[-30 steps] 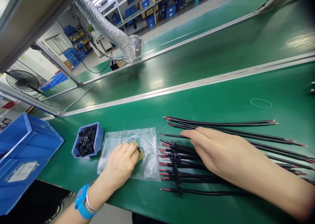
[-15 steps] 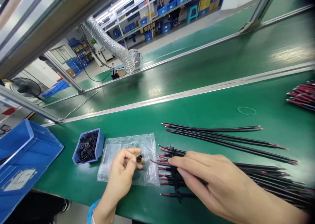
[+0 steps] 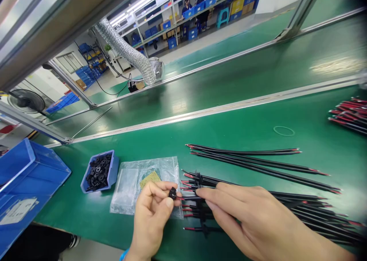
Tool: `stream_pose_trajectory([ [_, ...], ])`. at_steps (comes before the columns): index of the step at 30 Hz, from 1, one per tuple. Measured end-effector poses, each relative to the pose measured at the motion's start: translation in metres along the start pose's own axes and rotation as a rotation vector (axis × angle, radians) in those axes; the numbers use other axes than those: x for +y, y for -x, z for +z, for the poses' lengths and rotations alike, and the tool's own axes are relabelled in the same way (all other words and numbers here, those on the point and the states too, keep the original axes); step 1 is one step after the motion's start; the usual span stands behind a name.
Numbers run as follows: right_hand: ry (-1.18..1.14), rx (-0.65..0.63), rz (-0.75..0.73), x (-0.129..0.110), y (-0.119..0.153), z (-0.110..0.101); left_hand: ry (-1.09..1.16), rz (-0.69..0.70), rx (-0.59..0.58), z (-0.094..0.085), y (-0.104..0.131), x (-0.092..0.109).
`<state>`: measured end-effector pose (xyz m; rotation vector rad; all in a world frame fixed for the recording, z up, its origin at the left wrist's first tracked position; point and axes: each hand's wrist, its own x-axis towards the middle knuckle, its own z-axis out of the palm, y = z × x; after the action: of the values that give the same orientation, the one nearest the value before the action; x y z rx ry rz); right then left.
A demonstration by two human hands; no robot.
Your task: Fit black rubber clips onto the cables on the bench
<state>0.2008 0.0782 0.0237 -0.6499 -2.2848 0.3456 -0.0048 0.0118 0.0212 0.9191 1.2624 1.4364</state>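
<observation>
My left hand (image 3: 151,219) pinches a small black plastic part (image 3: 172,193) between thumb and fingers, above the right side of a clear plastic bag (image 3: 123,194). My right hand (image 3: 249,211) is closed on a black cable (image 3: 191,198) with its thumb and forefinger. The cable's thin red wire end points left and meets the black part; whether it goes inside, I cannot tell. Beneath my right hand lie several black cables (image 3: 312,215) with stripped red and black ends, some carrying black plastic parts (image 3: 205,228) near their left ends.
A yellowish sponge piece (image 3: 149,178) lies on the bag. Left of it stands a small blue bin (image 3: 114,173) of black parts, then a larger blue crate (image 3: 47,173). Loose cables (image 3: 246,163), a rubber band (image 3: 283,131) and a cable bundle (image 3: 351,113) lie farther back.
My left hand has moved right with the black part, up to the cable's wire end, uncovering the sponge piece. My right hand has stayed nearly in place, holding the cable.
</observation>
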Motion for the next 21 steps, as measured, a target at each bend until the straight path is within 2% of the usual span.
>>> stream_pose_trajectory([
  [7, 0.016, 0.013, 0.011, -0.005, 0.0, -0.006, 0.005, 0.102, -0.048, -0.006, 0.004, -0.004],
  [12, -0.003, 0.012, -0.029, -0.007, 0.001, -0.003, 0.006, 0.007, -0.14, -0.001, 0.006, -0.005],
  [15, 0.068, 0.049, -0.095, -0.008, 0.003, -0.001, 0.091, -0.011, -0.108, 0.004, 0.004, -0.009],
  [21, 0.146, 0.008, -0.112, -0.015, 0.004, -0.002, 0.059, 0.135, -0.145, 0.013, 0.004, -0.014],
])
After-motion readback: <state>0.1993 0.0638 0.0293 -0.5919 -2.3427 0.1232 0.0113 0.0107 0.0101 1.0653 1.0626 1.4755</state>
